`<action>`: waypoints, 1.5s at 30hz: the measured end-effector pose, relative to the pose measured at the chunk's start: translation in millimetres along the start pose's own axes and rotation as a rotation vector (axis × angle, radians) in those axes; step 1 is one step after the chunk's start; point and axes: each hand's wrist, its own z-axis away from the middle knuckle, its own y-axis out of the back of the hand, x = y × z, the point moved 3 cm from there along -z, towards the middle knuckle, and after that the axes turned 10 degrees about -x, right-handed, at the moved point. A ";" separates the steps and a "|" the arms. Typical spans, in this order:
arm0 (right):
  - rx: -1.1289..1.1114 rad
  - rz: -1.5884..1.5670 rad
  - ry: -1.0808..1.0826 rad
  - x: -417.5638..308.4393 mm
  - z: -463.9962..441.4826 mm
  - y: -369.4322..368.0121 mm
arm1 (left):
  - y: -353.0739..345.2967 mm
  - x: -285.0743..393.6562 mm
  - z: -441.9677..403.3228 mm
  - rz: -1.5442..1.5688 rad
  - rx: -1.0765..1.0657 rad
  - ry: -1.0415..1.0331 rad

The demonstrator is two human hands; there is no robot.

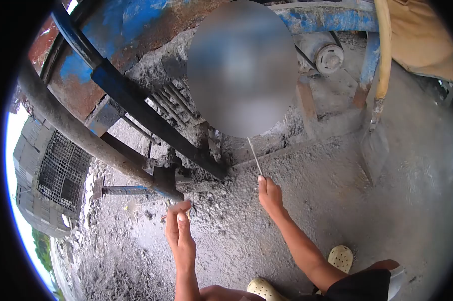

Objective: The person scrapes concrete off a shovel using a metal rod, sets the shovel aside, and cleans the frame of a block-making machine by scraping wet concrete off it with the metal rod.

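My right hand [270, 196] is closed around the lower end of a thin, light-coloured rod [254, 156]. The rod slants up and away, and its far end runs into a round blurred patch. Just below the lower end of a curved grey bar [111, 158], my left hand [180, 228] is raised with its fingers bent over near the thumb. Something small and reddish-brown shows at those fingers, too unclear to name. A dark, flat-sided lever [151, 118] with a blue upper part comes down between the bar and the rod.
A blue, rusty machine frame [332, 21] spans the back, with a round pulley [330, 58] below it. At right stands a shovel [383, 65] with a wooden handle. Grey grit covers the ground [221, 236]. My cream perforated clogs [341, 258] are below. Stacked blocks [31, 160] lie far left.
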 end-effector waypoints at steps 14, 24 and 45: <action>0.059 -0.061 -0.033 34.5 8.7 -36.4 | -0.7 1.3 2.3 -0.001 0.095 0.097; -0.060 -0.064 -0.080 33.8 -0.3 -13.7 | -3.6 -0.5 2.7 0.008 0.108 0.089; -0.011 -0.274 -0.003 -7.7 37.7 -18.3 | 9.9 -15.2 -2.1 -0.011 0.164 0.100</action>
